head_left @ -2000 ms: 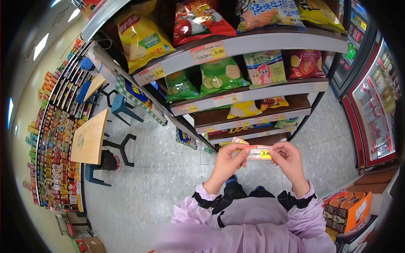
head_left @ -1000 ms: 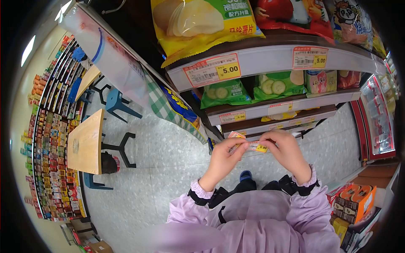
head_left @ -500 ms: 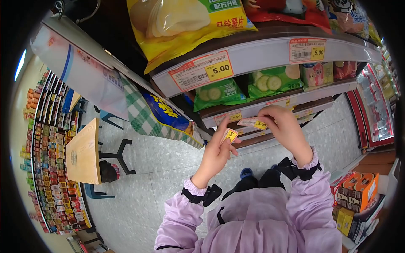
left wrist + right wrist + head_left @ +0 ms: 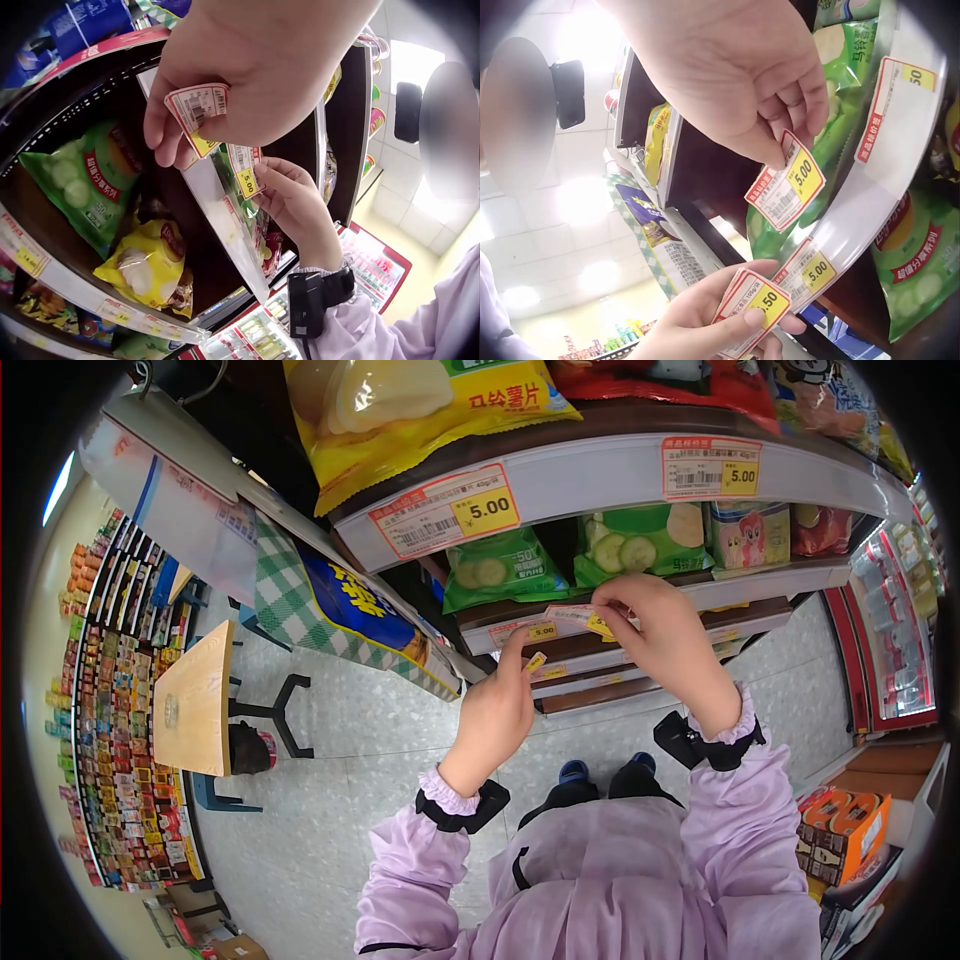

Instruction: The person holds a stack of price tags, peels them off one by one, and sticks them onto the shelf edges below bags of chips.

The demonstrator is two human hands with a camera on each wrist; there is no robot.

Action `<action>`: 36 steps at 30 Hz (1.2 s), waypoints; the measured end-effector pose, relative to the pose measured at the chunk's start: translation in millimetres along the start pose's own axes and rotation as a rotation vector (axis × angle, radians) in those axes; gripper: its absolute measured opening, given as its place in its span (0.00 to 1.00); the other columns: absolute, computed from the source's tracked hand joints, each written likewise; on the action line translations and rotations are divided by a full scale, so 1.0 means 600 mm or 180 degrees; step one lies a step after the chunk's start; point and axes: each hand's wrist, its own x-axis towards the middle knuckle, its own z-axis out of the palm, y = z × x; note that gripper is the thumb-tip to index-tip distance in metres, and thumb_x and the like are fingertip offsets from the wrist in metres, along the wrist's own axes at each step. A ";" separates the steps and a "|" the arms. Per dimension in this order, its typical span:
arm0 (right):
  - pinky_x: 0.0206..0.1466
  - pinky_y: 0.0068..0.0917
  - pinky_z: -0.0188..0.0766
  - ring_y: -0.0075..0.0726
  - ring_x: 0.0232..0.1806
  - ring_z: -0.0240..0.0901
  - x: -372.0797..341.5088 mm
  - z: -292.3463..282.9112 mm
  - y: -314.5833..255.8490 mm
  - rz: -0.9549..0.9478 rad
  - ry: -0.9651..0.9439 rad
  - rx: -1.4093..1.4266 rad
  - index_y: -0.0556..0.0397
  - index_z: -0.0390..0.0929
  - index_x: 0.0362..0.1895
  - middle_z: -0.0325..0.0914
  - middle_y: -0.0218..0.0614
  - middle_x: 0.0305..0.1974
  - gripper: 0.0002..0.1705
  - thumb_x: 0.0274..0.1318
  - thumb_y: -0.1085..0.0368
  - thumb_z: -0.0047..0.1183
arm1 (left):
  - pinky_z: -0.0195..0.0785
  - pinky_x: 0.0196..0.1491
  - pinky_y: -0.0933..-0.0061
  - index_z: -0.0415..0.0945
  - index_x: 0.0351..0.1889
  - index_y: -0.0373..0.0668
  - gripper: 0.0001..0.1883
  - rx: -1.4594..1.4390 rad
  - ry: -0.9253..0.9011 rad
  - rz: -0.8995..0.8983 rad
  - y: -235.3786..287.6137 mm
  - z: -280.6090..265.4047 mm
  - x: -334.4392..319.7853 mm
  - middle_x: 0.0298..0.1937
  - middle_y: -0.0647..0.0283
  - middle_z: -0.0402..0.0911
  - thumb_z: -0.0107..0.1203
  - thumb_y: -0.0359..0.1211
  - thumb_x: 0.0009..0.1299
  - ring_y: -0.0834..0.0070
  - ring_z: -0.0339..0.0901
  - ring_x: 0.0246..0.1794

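My right hand (image 4: 665,635) pinches a paper price tag (image 4: 787,180) marked 5.00 between thumb and fingers, in front of the second shelf's label strip. Lower and to the left is my left hand (image 4: 495,710), its thumb pressing a small stack of price tags (image 4: 754,307) against the fingers; the top one ends in .50. In the head view, its index fingertip overlaps the strip beside a 5.00 shelf label (image 4: 815,271). Behind the hands lie green chip bags (image 4: 640,545) with cucumber slices on them.
A yellow chip bag (image 4: 400,420) lies on the shelf above, over labels (image 4: 440,512) in its strip. A hanging checked bag display (image 4: 330,610) flanks the shelf's left end. A wooden table (image 4: 195,700) stands left, a glass-front cooler (image 4: 890,630) right, cartons (image 4: 845,835) lower right.
Both hands, together on one tag before, have come apart and risen to the shelf strip. The right hand has taken the 5.00 tag, while the left keeps the others. The view is nearer the shelf.
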 end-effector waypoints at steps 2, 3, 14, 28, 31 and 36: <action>0.36 0.37 0.66 0.49 0.33 0.71 0.000 -0.002 0.001 0.0000 -0.0078 0.0097 0.57 0.74 0.30 0.74 0.42 0.29 0.04 0.48 0.71 0.51 | 0.67 0.24 0.59 0.56 0.60 0.40 0.24 0.0065 0.0013 -0.0048 -0.002 0.005 0.002 0.31 0.49 0.77 0.44 0.24 0.64 0.54 0.75 0.23; 0.36 0.37 0.66 0.49 0.33 0.71 0.000 -0.003 0.003 -0.0002 -0.0084 0.0092 0.57 0.74 0.30 0.74 0.42 0.29 0.04 0.48 0.71 0.51 | 0.66 0.24 0.59 0.56 0.60 0.40 0.25 0.0132 0.0005 -0.0100 -0.004 0.008 0.002 0.30 0.48 0.77 0.45 0.24 0.63 0.53 0.75 0.22; 0.34 0.36 0.65 0.49 0.32 0.70 0.012 0.014 0.018 -0.0439 -0.0116 -0.0123 0.57 0.73 0.30 0.74 0.41 0.29 0.04 0.49 0.70 0.52 | 0.69 0.26 0.60 0.55 0.60 0.43 0.23 0.0322 -0.0010 -0.0323 0.007 0.006 0.006 0.34 0.54 0.80 0.43 0.24 0.65 0.55 0.77 0.27; 0.33 0.40 0.67 0.49 0.33 0.70 0.036 0.037 0.009 -0.0732 -0.0108 -0.0390 0.57 0.73 0.25 0.72 0.42 0.26 0.02 0.41 0.72 0.50 | 0.68 0.26 0.58 0.56 0.57 0.44 0.21 0.0310 -0.0080 -0.0399 0.001 0.004 0.016 0.33 0.51 0.79 0.42 0.24 0.66 0.51 0.76 0.28; 0.32 0.40 0.67 0.50 0.33 0.71 0.038 0.039 0.009 -0.0786 -0.0154 -0.0410 0.57 0.73 0.24 0.72 0.42 0.26 0.03 0.39 0.73 0.50 | 0.65 0.22 0.56 0.56 0.56 0.39 0.22 0.0248 0.0019 -0.0236 0.003 0.002 0.012 0.24 0.50 0.76 0.45 0.24 0.63 0.52 0.74 0.22; 0.33 0.37 0.66 0.49 0.33 0.70 0.046 0.039 0.004 -0.0719 -0.0455 -0.0771 0.56 0.75 0.30 0.73 0.40 0.28 0.04 0.48 0.69 0.51 | 0.67 0.25 0.58 0.55 0.58 0.43 0.23 0.0288 -0.0018 -0.0304 0.002 0.005 0.003 0.31 0.51 0.78 0.43 0.23 0.65 0.51 0.76 0.26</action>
